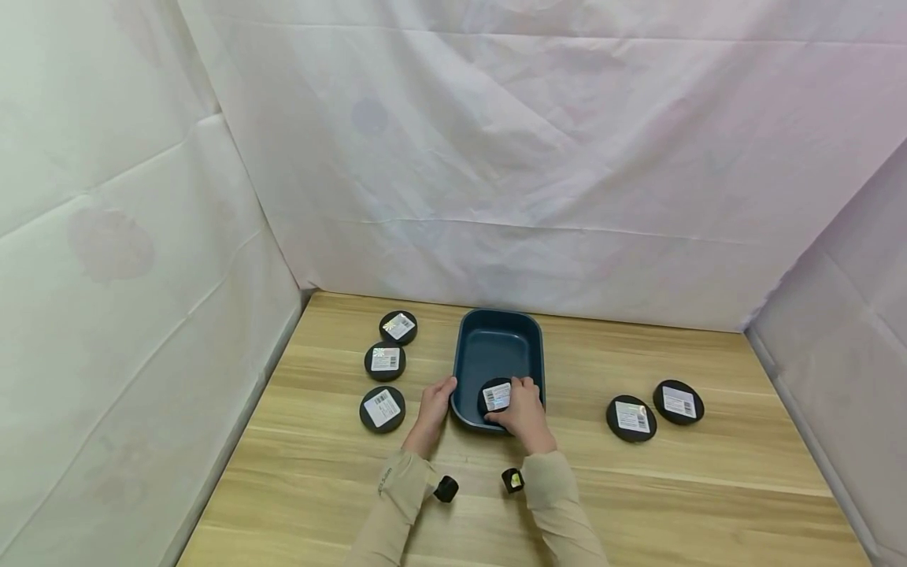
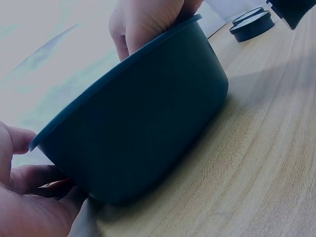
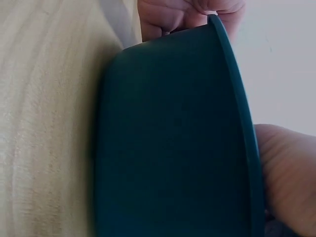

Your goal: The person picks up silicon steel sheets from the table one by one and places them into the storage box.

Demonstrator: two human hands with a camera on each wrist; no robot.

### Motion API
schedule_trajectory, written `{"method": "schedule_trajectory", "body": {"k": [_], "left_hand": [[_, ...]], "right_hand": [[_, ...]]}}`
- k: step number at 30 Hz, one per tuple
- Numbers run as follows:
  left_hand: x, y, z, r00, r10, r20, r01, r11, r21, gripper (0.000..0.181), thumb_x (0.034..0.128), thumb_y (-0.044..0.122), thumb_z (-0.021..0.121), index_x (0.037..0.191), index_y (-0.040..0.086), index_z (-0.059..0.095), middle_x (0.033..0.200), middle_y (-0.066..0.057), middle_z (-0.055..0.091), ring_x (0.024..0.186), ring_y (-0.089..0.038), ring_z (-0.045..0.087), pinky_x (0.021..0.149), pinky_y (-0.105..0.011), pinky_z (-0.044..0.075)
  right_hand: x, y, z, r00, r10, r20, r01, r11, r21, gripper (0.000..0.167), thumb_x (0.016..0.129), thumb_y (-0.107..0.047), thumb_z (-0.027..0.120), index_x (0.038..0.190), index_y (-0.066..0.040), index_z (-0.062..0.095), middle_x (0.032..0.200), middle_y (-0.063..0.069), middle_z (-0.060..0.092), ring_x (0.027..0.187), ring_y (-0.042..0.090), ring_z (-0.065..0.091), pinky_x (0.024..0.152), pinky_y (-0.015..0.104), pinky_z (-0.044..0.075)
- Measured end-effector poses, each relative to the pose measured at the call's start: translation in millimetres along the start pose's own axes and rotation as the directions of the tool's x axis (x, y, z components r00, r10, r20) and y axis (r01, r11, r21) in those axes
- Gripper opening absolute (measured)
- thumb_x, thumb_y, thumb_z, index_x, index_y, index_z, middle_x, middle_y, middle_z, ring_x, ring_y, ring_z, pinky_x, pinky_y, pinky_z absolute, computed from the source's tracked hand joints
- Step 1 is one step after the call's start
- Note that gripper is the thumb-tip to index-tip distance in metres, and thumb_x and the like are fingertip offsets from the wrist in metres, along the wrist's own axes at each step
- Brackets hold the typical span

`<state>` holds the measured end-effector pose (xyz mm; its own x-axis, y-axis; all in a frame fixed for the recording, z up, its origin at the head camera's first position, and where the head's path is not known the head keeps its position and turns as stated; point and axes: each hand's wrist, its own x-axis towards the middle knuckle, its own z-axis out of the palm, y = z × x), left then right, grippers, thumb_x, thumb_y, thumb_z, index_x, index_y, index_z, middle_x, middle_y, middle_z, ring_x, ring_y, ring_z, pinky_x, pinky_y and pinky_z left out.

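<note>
A dark blue rectangular basin [image 1: 497,353] with rounded corners stands on the wooden table. My left hand [image 1: 430,411] holds its left side, thumb at the rim and fingers against the outer wall, as the left wrist view shows. Inside the basin's near end, my right hand [image 1: 526,413] grips a round black disc [image 1: 497,396] with a white label on top. The basin wall [image 3: 173,133] hides the disc and my right fingertips in both wrist views.
Left of the basin lie three like discs: a far one [image 1: 398,327], a middle one [image 1: 385,361] and a near one [image 1: 382,409]. Two more discs, one nearer [image 1: 631,418] and one farther right [image 1: 678,402], lie to the right. White cloth [image 1: 531,157] hangs behind the table.
</note>
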<state>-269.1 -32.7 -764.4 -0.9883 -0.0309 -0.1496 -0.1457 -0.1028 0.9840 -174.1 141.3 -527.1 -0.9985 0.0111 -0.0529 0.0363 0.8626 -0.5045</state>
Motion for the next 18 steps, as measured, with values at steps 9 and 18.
{"method": "schedule_trajectory", "body": {"k": [9, 18], "left_hand": [[-19.5, 25.8, 2.5, 0.997, 0.072, 0.013, -0.073, 0.997, 0.006, 0.047, 0.089, 0.042, 0.061, 0.119, 0.006, 0.065, 0.119, -0.008, 0.063, 0.115, -0.018, 0.055, 0.095, -0.028, 0.045], [-68.8, 108.5, 10.5, 0.997, 0.073, 0.039, -0.072, 0.997, -0.02, 0.048, 0.0912, 0.032, 0.06, 0.121, -0.006, 0.06, 0.123, -0.019, 0.059, 0.12, -0.029, 0.051, 0.102, -0.038, 0.04]], "right_hand": [[1.7, -7, -4, 0.993, 0.082, 0.09, -0.076, 0.994, -0.075, 0.071, 0.058, -0.018, 0.09, 0.11, 0.013, 0.053, 0.098, 0.023, 0.047, 0.089, 0.036, 0.049, 0.078, 0.047, 0.051], [4.2, -8, -6, 0.991, 0.088, 0.098, -0.077, 0.991, -0.105, 0.067, 0.055, -0.014, 0.091, 0.105, 0.012, 0.054, 0.096, 0.021, 0.046, 0.088, 0.035, 0.048, 0.073, 0.047, 0.052]]}}
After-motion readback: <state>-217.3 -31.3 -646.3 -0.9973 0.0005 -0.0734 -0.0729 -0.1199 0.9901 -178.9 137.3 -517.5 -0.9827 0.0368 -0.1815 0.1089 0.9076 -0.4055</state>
